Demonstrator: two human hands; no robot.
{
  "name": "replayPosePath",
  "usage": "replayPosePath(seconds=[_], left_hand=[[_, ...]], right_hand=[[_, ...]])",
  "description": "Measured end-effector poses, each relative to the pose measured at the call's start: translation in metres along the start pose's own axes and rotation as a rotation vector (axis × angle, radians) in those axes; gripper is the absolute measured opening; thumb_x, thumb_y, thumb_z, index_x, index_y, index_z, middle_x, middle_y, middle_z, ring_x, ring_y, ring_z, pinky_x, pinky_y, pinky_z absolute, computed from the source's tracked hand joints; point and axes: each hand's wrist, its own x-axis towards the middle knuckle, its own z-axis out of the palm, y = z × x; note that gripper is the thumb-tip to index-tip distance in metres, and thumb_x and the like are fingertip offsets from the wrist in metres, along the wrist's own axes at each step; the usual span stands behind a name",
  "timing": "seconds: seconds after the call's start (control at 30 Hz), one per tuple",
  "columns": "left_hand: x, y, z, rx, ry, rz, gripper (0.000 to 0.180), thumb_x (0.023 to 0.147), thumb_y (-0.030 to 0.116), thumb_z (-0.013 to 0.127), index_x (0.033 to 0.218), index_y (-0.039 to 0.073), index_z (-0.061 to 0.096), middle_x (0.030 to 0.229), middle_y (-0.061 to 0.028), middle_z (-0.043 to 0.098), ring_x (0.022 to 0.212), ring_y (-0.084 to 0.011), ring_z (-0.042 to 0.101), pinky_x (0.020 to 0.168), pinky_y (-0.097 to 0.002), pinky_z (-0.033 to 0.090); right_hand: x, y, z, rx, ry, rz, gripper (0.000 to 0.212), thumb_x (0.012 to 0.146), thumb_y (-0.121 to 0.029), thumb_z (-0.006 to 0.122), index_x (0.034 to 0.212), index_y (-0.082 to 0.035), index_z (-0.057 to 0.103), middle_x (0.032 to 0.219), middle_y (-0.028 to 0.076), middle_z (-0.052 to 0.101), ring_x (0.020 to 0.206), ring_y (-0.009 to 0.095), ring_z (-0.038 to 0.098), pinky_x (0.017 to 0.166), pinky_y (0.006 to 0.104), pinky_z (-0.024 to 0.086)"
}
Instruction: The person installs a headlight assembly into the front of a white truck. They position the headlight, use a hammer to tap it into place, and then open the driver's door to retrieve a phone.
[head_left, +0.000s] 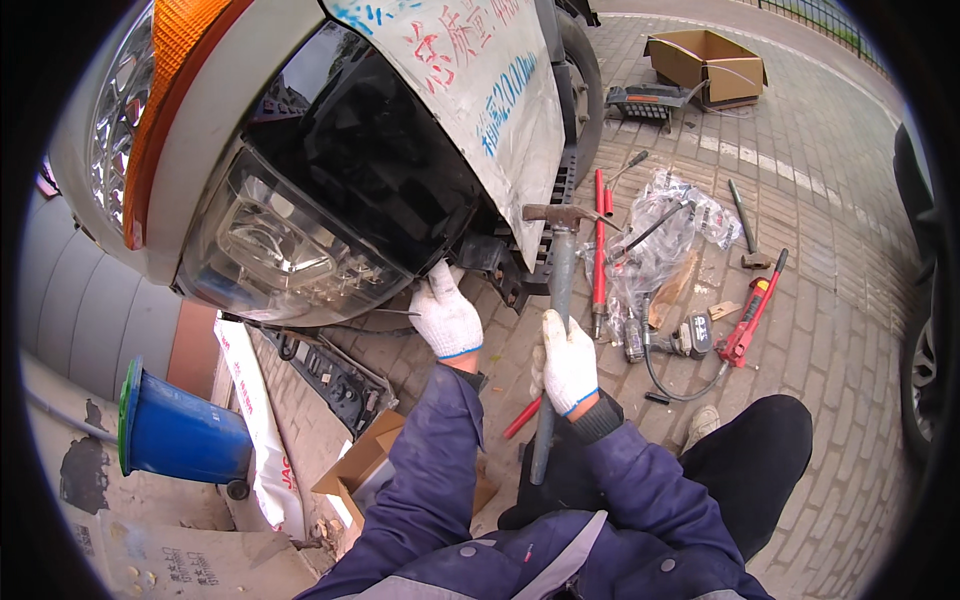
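Observation:
My right hand [569, 366], in a white knit glove, is closed round the grey pipe-like handle of a hammer [560, 285]. The hammer stands upright with its rusty head at the top. My left hand [447, 312], gloved alike, is at the lower corner of a glossy black panel [375, 150] beside the clear headlight [285, 235] of a large vehicle. Its fingers point up and press together at the panel's edge; what they grip, if anything, is hidden. A thin dark rod or wire [392, 312] runs up to this hand from the left.
On the paving to the right lie a long red bar [599, 250], crumpled clear plastic [660, 235], a cordless power tool [692, 337], a red hand pump [742, 335] and a second hammer [752, 245]. Cardboard boxes [705, 65], a blue bin [190, 425] and another vehicle's wheel [920, 370] stand around.

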Motion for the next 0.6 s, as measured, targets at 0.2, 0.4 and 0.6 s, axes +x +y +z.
replayPosePath(seconds=[0.2, 0.4, 0.6], left_hand=[[-0.009, 0.011, 0.004, -0.117, 0.062, -0.058, 0.060, 0.115, 0.043, 0.053, 0.093, -0.011, 0.066, 0.080, -0.0269, 0.065, 0.070, -0.0408, 0.056, 0.073, -0.0487, 0.048], [-0.010, 0.000, -0.001, -0.002, 0.009, 0.048, 0.044, 0.114, 0.034, 0.055, 0.110, -0.006, 0.072, 0.084, -0.0216, 0.068, 0.078, -0.0433, 0.065, 0.077, -0.0486, 0.052], [-0.001, -0.016, -0.001, 0.506, -0.041, 0.490, 0.031, 0.110, 0.023, 0.061, 0.102, -0.004, 0.074, 0.086, -0.0201, 0.073, 0.081, -0.0374, 0.068, 0.075, -0.0484, 0.053]], right_hand=[[0.001, -0.009, -0.013, 0.031, 0.061, 0.022, 0.038, 0.113, -0.045, 0.056, 0.097, -0.011, 0.052, 0.058, 0.001, 0.047, 0.036, 0.015, 0.045, 0.031, 0.0344, 0.042], [0.011, -0.018, -0.027, 0.078, 0.084, -0.003, 0.039, 0.111, -0.047, 0.060, 0.098, -0.011, 0.052, 0.061, 0.000, 0.049, 0.038, 0.014, 0.047, 0.031, 0.0332, 0.043], [0.015, -0.017, -0.031, 0.133, 0.094, 0.022, 0.040, 0.110, -0.048, 0.061, 0.096, -0.011, 0.051, 0.060, 0.000, 0.049, 0.037, 0.015, 0.046, 0.030, 0.0346, 0.042]])
